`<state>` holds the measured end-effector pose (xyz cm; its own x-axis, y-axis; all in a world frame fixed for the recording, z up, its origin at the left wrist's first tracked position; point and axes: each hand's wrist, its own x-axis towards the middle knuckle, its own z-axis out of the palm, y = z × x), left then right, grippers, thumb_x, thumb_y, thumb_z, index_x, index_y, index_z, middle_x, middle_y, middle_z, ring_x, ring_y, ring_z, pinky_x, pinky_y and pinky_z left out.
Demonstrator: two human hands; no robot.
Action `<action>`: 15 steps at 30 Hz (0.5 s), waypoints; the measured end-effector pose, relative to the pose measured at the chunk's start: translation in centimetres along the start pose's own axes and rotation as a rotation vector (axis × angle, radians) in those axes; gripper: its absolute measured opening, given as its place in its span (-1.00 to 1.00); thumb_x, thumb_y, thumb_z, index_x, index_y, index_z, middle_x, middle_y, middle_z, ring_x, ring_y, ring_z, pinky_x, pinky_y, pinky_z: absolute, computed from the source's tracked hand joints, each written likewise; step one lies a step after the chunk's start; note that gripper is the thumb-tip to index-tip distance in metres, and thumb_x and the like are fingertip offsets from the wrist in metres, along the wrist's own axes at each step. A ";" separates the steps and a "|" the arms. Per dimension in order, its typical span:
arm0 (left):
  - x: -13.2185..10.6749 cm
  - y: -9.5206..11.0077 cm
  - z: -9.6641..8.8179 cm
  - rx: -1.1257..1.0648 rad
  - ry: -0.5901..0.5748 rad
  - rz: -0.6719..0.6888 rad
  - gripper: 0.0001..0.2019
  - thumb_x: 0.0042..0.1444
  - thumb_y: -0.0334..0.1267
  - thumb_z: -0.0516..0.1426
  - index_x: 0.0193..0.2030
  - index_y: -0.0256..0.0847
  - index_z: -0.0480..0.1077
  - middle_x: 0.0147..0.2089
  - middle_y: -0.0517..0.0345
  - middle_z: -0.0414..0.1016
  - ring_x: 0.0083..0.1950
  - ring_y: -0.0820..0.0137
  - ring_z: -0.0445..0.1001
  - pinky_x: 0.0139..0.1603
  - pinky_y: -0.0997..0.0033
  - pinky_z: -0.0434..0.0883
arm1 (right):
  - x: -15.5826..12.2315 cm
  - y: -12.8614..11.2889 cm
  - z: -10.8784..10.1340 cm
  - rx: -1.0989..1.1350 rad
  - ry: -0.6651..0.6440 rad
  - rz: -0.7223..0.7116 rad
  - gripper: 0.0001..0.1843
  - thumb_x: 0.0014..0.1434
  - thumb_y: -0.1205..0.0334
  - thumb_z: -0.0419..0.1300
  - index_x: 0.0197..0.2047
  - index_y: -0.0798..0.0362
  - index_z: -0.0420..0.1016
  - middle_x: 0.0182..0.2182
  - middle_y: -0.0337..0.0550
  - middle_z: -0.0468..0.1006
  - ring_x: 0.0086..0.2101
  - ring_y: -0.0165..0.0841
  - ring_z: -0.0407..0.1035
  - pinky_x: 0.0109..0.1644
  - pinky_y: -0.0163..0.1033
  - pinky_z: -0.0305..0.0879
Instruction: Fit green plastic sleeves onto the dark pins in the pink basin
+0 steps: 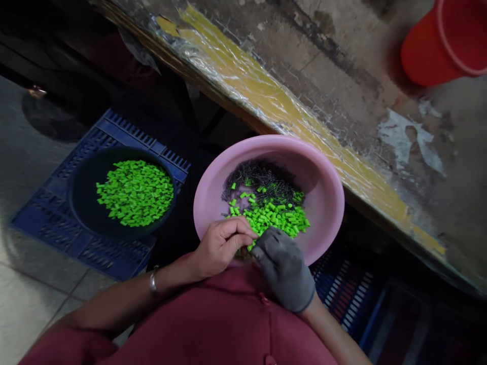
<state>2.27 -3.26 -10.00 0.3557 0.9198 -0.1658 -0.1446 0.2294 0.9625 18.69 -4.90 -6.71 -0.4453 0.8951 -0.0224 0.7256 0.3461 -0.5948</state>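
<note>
A pink basin (329, 203) holds a dark heap of thin black pin-like pieces (262, 175) and, nearer me, a pile of short bright green plastic tubes (277, 218). My bare left hand (224, 243) is closed in a pinch over the basin's near rim. Facing it, almost touching, my right hand (283, 266) wears a grey glove, its fingers curled shut. Between the fingertips shows a small green plastic piece (251, 246), against the gloved fingers. Whatever the left fingertips pinch is hidden.
To the left, a dark round basin (85, 203) full of green pieces rests on a blue slatted plastic crate (49, 213). Beyond the pink basin runs a worn table edge with yellow, plastic-covered tape (243, 71). A red bucket (422, 56) stands on the table, near torn white scraps (395, 132).
</note>
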 end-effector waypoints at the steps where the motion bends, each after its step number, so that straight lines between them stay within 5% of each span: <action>1: -0.4 0.1 -0.1 0.008 -0.027 0.026 -0.87 0.16 -0.40 0.09 -0.34 -0.28 0.47 -0.38 0.12 0.46 -0.34 0.46 0.42 -0.29 0.46 0.38 | -0.1 0.0 0.1 0.069 -0.058 -0.021 -0.56 0.38 0.14 -0.12 -0.48 0.06 0.34 -0.54 -0.21 0.35 -0.46 -0.38 0.20 -0.36 -0.26 0.09; 7: -2.8 1.8 -3.0 0.165 -0.108 0.120 -0.85 0.19 -0.45 0.05 -0.26 -0.28 0.45 -0.32 0.08 0.49 -0.28 0.45 0.45 -0.26 0.46 0.39 | 1.3 0.6 0.7 0.273 -0.326 -0.036 -0.43 0.28 -0.17 -0.02 -0.55 0.08 0.38 -0.61 -0.29 0.32 -0.54 -0.47 0.17 -0.44 -0.30 0.00; 12: -4.7 2.6 -11.1 0.765 0.259 0.068 -0.90 0.18 -0.39 0.09 -0.28 -0.23 0.44 -0.27 0.15 0.47 -0.22 0.42 0.45 -0.18 0.42 0.37 | 5.4 2.8 0.5 -0.290 -0.499 0.072 -0.79 0.28 0.19 0.11 -0.28 0.07 0.54 -0.36 -0.14 0.55 -0.33 -0.35 0.36 -0.25 -0.27 0.15; 15: -5.4 2.6 -14.0 1.175 0.464 0.097 -0.90 0.16 -0.29 0.13 -0.26 -0.23 0.47 -0.25 0.16 0.44 -0.14 0.33 0.42 -0.05 0.29 0.34 | 7.2 3.7 1.4 -0.669 -0.545 0.057 -0.77 0.25 0.40 0.04 -0.18 0.08 0.54 -0.29 0.01 0.55 -0.22 -0.19 0.37 -0.24 -0.18 0.16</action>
<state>-13.00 -3.19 -9.63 -0.0012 0.9964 0.0852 0.8369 -0.0456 0.5454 17.41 2.42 -10.17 -0.4642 0.7154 -0.5221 0.8343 0.5511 0.0133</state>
